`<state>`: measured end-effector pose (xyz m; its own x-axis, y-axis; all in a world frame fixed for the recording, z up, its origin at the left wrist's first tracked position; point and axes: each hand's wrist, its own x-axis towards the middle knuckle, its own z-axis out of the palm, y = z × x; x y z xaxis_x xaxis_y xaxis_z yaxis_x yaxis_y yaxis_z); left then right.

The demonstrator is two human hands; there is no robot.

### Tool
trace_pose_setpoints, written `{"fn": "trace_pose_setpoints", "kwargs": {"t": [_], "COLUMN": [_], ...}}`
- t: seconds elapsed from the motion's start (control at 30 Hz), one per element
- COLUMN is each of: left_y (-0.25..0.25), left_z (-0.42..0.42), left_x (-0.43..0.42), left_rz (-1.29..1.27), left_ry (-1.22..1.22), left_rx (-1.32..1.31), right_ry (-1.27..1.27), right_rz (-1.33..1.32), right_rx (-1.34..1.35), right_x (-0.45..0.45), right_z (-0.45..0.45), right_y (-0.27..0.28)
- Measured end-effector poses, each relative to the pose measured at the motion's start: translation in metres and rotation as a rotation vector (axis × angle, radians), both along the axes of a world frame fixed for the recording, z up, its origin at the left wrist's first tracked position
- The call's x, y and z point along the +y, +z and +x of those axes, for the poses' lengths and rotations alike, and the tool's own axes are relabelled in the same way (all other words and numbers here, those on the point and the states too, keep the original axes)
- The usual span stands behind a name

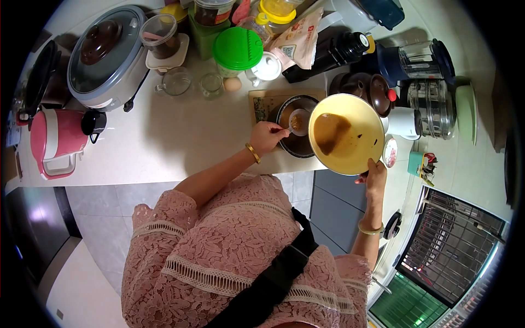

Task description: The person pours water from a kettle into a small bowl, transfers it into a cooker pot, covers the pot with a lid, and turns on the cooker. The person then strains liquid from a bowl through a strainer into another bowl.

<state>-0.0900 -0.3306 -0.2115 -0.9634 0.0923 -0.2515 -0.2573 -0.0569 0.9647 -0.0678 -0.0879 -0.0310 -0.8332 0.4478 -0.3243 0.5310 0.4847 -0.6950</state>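
Observation:
My left hand [267, 138] is closed on the handle of a small strainer [298, 121] with brownish bits in it. The strainer sits over the mouth of a dark pot [284, 112] on the counter. My right hand [375, 177] grips the near rim of a yellow enamel basin [358, 145]. Brown liquid [330, 131] pools on the basin's left side, and a few dark bits lie on its right. The basin is tilted toward the pot, its left edge beside the strainer. Part of the pot is hidden behind the basin.
A patterned board or mat [263, 104] lies under the pot. Behind stand a green-lidded jar [237, 49], an egg [232, 84], glass cups [177, 82] and a brown lidded pot [378, 95]. At left are a grey cooker [109, 60] and a pink kettle [57, 139].

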Motion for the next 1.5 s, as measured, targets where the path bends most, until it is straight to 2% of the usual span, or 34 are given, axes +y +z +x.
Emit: {"fn": "trace_pose_setpoints", "kwargs": {"t": [0.43,0.83,1.5], "left_y": [0.011,0.004,-0.003], "left_z": [-0.001,-0.001,-0.001], "left_x": [-0.005,-0.003,0.000], "left_rz": [-0.099,-0.054,-0.024], "left_ry": [-0.051,-0.046,-0.036], "left_rx": [-0.020,-0.020,-0.016], "right_ry": [0.176,0.304,0.363], "right_rz": [0.265,0.405,0.526], "right_rx": [-0.048,0.006,0.038], "right_x": [-0.012,-0.026,-0.036], "right_z": [-0.014,-0.021,-0.023], "right_y": [0.016,0.024,0.027]}}
